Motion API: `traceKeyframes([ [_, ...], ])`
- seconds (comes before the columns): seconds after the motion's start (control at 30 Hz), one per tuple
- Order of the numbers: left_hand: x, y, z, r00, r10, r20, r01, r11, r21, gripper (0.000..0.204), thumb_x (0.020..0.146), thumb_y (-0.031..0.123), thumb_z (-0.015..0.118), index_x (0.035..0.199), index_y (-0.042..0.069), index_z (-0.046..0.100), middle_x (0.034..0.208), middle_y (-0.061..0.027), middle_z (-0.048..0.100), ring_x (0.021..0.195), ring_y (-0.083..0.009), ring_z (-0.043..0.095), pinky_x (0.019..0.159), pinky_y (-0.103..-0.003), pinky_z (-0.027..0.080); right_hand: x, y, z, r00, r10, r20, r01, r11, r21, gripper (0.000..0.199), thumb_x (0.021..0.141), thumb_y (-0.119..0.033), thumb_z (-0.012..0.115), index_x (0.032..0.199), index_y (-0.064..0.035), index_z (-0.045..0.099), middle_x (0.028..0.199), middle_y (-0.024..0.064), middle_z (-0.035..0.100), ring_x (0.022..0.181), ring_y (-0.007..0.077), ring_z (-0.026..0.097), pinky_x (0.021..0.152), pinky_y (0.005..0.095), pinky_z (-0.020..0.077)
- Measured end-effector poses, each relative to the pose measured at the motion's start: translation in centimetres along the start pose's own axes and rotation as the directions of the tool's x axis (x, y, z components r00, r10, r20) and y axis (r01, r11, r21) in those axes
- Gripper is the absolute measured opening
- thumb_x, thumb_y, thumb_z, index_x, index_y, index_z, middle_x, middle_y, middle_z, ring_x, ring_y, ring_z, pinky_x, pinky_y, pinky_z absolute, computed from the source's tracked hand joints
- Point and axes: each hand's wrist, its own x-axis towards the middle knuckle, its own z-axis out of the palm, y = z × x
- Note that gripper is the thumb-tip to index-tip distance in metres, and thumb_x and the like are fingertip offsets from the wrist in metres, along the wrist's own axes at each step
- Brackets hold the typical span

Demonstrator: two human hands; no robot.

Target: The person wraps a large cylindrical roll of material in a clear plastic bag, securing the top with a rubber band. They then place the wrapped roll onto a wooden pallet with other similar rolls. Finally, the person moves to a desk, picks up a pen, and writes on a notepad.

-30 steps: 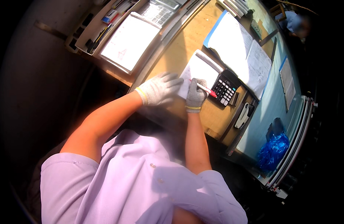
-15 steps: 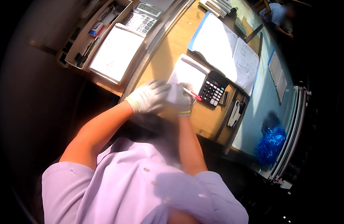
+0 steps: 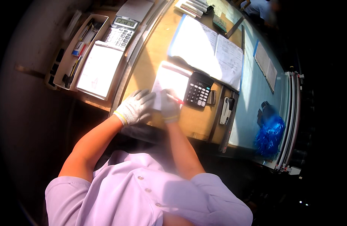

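A white notepad with a bound top edge lies on the wooden desk, bright in the sun. My right hand, in a pale knit glove, rests on its lower part, closed around a red-and-white pen. The glove and pen are blurred, and the pen's tip is hard to make out. My left hand, gloved alike with a yellow cuff edge, lies flat at the pad's lower left corner, fingers stretched out. Just right of the pad sits a black calculator.
An open folder of papers lies beyond the pad. A stapler and a metal ruler are to the right. On the left stand a pen box, a grey calculator and another pad. Blue shiny strands hang far right.
The desk and everything on it have shifted left in view. My right hand still holds the pen on the pad; the pen looks shorter and more blurred. My left hand stays beside the pad.
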Motion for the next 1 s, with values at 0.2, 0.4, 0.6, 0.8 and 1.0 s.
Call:
traceKeyframes([
  [0.2, 0.1, 0.1, -0.3, 1.000, -0.001, 0.023, 0.001, 1.000, 0.004, 0.057, 0.079, 0.031, 0.069, 0.127, 0.003, 0.054, 0.144, -0.0144, 0.046, 0.132, -0.0381, 0.042, 0.113, -0.050, 0.032, 0.2, -0.6, -0.1, 0.953, -0.222, -0.204, 0.227, 0.974, 0.001, 0.020, 0.089, -0.002, 0.059, 0.107, -0.0015, 0.070, 0.072, 0.0103, 0.062, 0.065, 0.0229, 0.062, 0.059, 0.0331, 0.0489],
  [0.4, 0.2, 0.5, -0.7, 0.996, -0.033, 0.081, 0.033, 0.999, 0.004, 0.059, 0.082, 0.030, 0.067, 0.132, 0.004, 0.050, 0.147, -0.0133, 0.042, 0.134, -0.0383, 0.039, 0.114, -0.050, 0.029, -5.3, 2.4, -4.5, 0.961, -0.042, -0.273, 0.048, 0.999, 0.017, 0.025, 0.088, -0.004, 0.057, 0.110, -0.0025, 0.069, 0.067, 0.0063, 0.058, 0.060, 0.0184, 0.057, 0.054, 0.0301, 0.0459],
  [0.6, 0.3, 0.7, -0.7, 0.997, -0.028, 0.065, 0.029, 1.000, -0.009, 0.058, 0.083, 0.030, 0.067, 0.131, 0.004, 0.051, 0.147, -0.0133, 0.042, 0.134, -0.0382, 0.039, 0.115, -0.049, 0.028, -11.4, 7.1, -15.0, 0.985, 0.005, -0.172, -0.098, 0.838, -0.537, 0.016, 0.082, -0.011, 0.067, 0.097, -0.0065, 0.064, 0.078, 0.0171, 0.063, 0.074, 0.0366, 0.063, 0.064, 0.0449, 0.0500],
  [0.8, 0.5, 1.0, -0.8, 0.997, -0.033, 0.069, 0.033, 0.999, -0.007, 0.056, 0.081, 0.024, 0.068, 0.130, 0.003, 0.051, 0.146, -0.0147, 0.043, 0.135, -0.0384, 0.038, 0.115, -0.050, 0.028, -12.4, 7.8, -16.2, 0.986, -0.026, -0.162, -0.082, 0.776, -0.626, 0.011, 0.082, -0.013, 0.067, 0.091, -0.0132, 0.061, 0.070, 0.0127, 0.056, 0.067, 0.0342, 0.059, 0.059, 0.0472, 0.0460],
  [1.0, 0.4, 1.3, -0.8, 0.998, -0.017, 0.064, 0.015, 0.999, 0.037, 0.055, 0.083, 0.026, 0.068, 0.130, 0.002, 0.052, 0.146, -0.0143, 0.044, 0.134, -0.0382, 0.039, 0.114, -0.049, 0.030, -12.2, 7.1, -16.4, 0.988, 0.006, -0.152, -0.105, 0.748, -0.655, 0.006, 0.085, -0.017, 0.060, 0.084, -0.0121, 0.057, 0.071, 0.0105, 0.059, 0.069, 0.0335, 0.060, 0.059, 0.0482, 0.0464],
])
